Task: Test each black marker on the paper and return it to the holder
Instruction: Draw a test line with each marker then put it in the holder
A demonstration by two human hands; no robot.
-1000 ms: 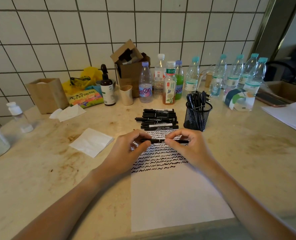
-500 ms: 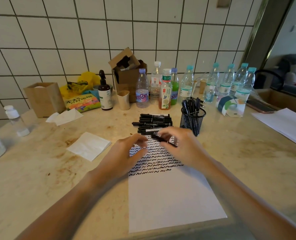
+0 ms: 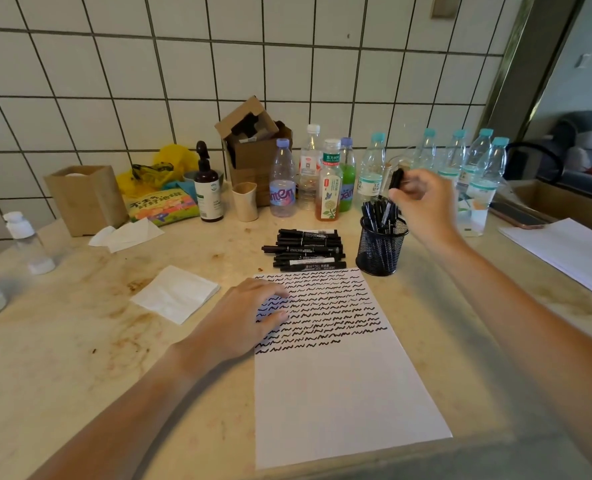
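Head view shows the right hand raised over the mesh holder, its fingers pinching a black marker just above the markers standing inside. Left hand lies flat, fingers straight, on the paper over the squiggle rows. A marker pile lies on the worktop between paper and bottles.

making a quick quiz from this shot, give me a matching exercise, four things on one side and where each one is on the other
Things:
1. marker
2. left hand
3. pile of markers
4. mesh holder

Places:
A. lying just beyond the paper's far edge
B. standing right of the pile
C. flat on the paper's left edge
D. pinched in the right hand, above the holder

Pairs: 1-D, 2-C, 3-A, 4-B
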